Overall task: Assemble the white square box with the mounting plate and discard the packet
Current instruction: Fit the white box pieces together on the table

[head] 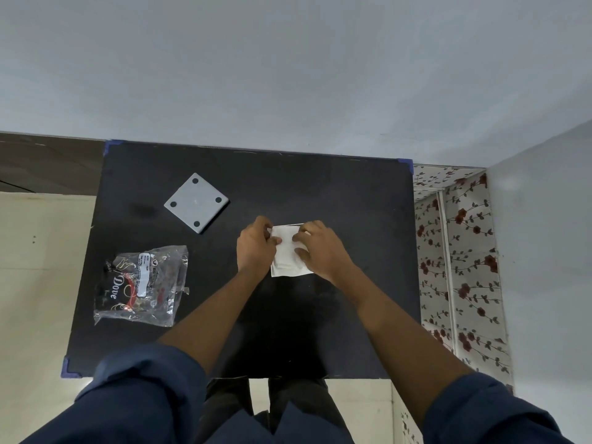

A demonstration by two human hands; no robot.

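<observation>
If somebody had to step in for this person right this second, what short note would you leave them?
Left hand: grip on the left edge of the white square box.
Right hand: grip on its right edge.
The box lies on the black table, partly hidden by the hands.
Mounting plate: loose on the table, up and left of the box, untouched.
Packet: on the table's left side.
Done: nothing that shows as finished.
Left: join box and plate, then discard the packet.

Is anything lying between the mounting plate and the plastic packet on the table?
No. In the head view, only bare black table shows between the mounting plate and the packet. Both hands are off to the right, on the white box.
</observation>
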